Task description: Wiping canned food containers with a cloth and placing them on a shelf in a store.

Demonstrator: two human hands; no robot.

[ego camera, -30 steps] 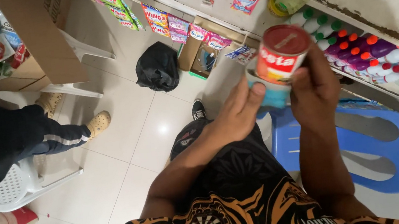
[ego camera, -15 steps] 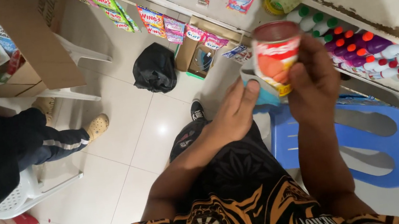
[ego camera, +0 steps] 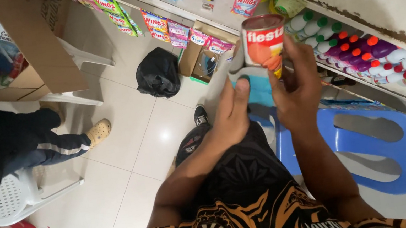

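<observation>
Red-labelled can point(ego camera: 264, 50) held upright in the head view, raised in front of the shelf of bottles point(ego camera: 363, 51). Right hand point(ego camera: 298, 98) wraps it from below and behind, fingers curled tight round the lower wall, forearm rising steeply from the patterned shirt. Left hand point(ego camera: 232, 112) sits just left of the can, palm turned toward it, fingers pressed on a blue cloth point(ego camera: 258, 87) that lies against the can's base; wrist straight, forearm angled up beside the other. Below the can stands a blue plastic stool point(ego camera: 378, 153). Left of the can, on the tiled floor, a black bag point(ego camera: 158, 75); farther left, another person's dark-trousered leg point(ego camera: 54, 145) on a white chair point(ego camera: 18, 195).
</observation>
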